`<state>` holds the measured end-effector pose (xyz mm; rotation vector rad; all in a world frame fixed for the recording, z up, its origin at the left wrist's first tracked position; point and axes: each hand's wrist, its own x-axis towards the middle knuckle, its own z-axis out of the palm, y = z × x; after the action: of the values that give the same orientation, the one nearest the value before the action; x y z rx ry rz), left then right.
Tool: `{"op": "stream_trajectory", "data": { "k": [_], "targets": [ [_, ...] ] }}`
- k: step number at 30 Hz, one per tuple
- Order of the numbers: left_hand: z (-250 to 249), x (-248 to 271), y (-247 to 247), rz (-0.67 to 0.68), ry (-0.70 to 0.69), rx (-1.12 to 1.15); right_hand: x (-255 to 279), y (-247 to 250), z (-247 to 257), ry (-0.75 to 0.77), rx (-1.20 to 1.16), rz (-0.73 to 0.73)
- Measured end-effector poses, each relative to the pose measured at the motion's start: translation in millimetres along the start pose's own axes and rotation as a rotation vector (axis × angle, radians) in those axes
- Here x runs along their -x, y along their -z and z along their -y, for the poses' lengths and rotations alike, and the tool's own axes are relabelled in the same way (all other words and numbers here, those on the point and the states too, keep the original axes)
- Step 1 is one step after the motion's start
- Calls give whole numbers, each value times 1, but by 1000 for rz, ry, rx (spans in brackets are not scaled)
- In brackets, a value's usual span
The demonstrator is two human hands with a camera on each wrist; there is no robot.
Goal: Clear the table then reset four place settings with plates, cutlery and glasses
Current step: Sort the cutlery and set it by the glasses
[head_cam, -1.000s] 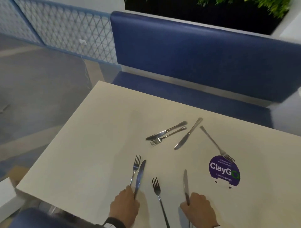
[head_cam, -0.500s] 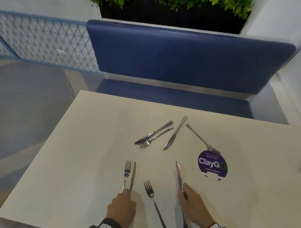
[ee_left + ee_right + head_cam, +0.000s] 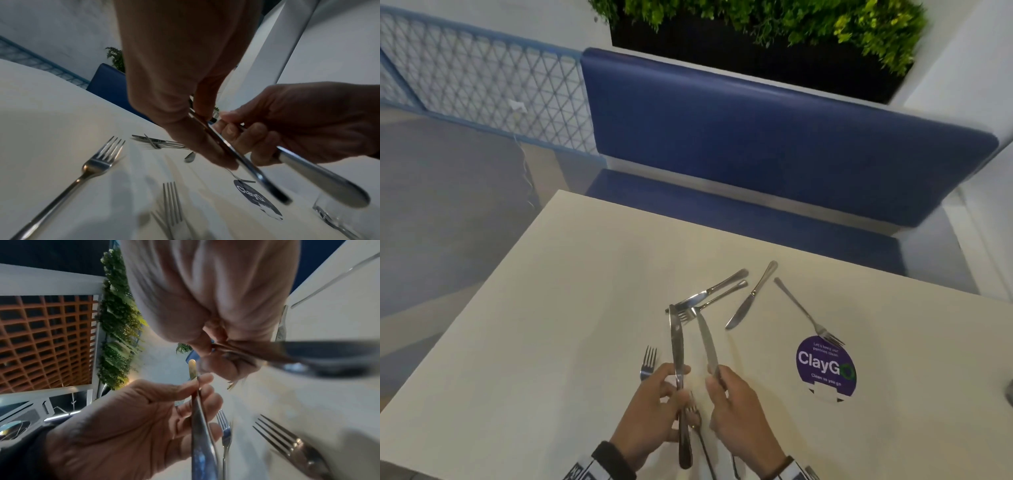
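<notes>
Above table [image 3: 524, 342]: left hand [image 3: 650, 407] grips knife [image 3: 676, 346]; right hand [image 3: 739, 411] grips second knife [image 3: 707, 337]. Left wrist view alone shows glass [image 3: 341, 216], contents indiscernible.

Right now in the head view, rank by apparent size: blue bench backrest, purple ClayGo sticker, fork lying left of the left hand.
1. blue bench backrest, far the largest.
2. purple ClayGo sticker.
3. fork, but only its head shows; the left hand hides the rest, so ranks 2 and 3 are unsure.

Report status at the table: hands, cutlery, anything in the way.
Left hand grips one knife, right hand another knife, both lifted. Two forks below, four pieces beyond. Nothing blocking.
</notes>
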<state>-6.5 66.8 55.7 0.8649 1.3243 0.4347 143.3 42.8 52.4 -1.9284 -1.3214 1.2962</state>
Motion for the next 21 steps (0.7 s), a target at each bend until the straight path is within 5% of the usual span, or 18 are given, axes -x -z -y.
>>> {"op": "stream_trajectory", "data": {
  "k": [9, 16, 21],
  "targets": [
    [10, -2, 1, -18, -18, -19, -1, -9, 5, -132, -307, -34],
    [21, -1, -9, -63, -137, -193, -8, -27, 2, -28, -55, -248],
    [32, -11, -19, -114, -127, -173, -16, -32, 7, 5, 21, -221]
  ]
}}
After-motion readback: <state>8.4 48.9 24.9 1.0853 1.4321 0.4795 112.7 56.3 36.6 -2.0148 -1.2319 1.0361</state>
